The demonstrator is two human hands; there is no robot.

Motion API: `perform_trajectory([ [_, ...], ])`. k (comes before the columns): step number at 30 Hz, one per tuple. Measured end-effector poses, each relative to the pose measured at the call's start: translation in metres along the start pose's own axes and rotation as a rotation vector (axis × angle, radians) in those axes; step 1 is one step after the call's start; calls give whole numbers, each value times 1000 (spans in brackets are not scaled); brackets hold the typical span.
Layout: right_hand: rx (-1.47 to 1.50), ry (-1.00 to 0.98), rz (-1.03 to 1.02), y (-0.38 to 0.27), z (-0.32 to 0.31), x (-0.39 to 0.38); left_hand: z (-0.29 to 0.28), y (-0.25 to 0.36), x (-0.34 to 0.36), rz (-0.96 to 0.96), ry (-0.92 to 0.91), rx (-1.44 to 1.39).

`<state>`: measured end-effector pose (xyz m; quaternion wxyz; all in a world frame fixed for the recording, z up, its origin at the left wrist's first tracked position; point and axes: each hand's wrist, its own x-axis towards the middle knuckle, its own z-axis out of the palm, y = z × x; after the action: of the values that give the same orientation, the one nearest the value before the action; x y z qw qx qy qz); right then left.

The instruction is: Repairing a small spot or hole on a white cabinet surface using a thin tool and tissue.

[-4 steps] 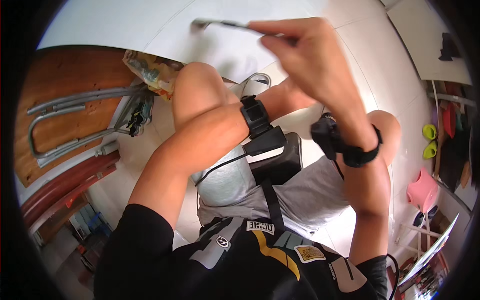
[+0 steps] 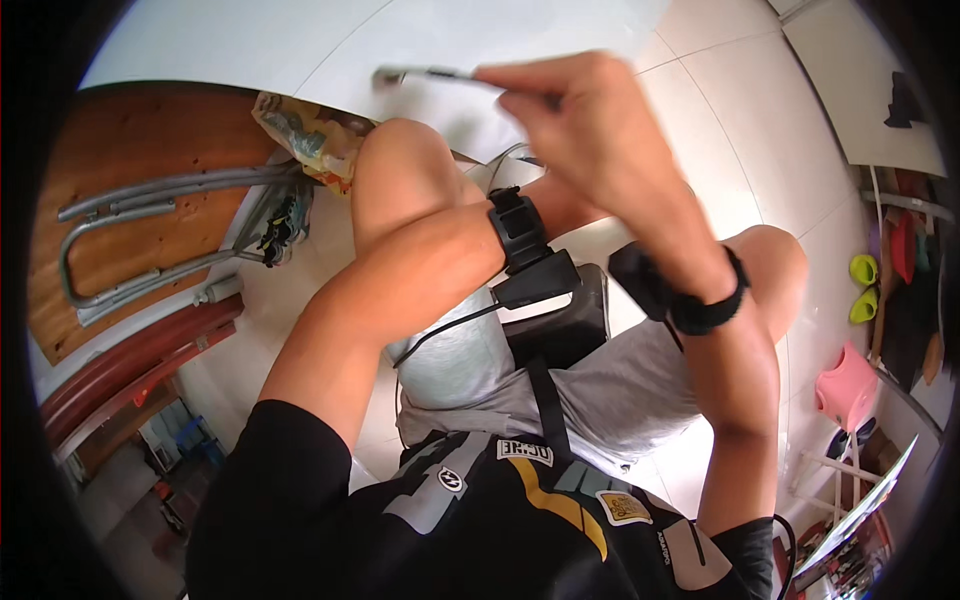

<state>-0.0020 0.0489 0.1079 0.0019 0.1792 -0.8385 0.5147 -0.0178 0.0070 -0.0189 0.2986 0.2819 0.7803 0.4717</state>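
Note:
My right hand (image 2: 590, 125) grips the slim dark handle of a small tool (image 2: 390, 77), perhaps a brush; its head is blurred. The head is over a white board (image 2: 220, 45), and I cannot tell whether it touches it. My left hand (image 2: 565, 195) is mostly hidden beneath the right one, so its fingers cannot be seen. Black devices are strapped to both wrists (image 2: 535, 265).
My bare knees (image 2: 400, 175) bend below the board. A plastic bag (image 2: 310, 140) and a folding metal frame (image 2: 130, 185) lie at the left. At the right are green slippers (image 2: 862, 300), a pink stool (image 2: 843, 385) and a white cabinet (image 2: 840, 90).
My right hand and the tool have shifted down and slightly left across the board. My left forearm has moved slightly right.

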Motion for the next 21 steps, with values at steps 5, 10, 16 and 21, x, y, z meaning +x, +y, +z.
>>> perform_trajectory([
  [5, 34, 8, 94, 2, -18, 14, 11, -2, -16, 704, 545, -31],
  [10, -38, 7, -54, 9, 25, 1, -8, -13, -10, 238, 93, 57],
  [16, 17, -71, 12, -3, 19, 10, -4, -10, -9, 216, 475, 263],
  [21, 4, -106, 27, 7, 25, 7, -5, 5, -2, 28, 376, 341],
])
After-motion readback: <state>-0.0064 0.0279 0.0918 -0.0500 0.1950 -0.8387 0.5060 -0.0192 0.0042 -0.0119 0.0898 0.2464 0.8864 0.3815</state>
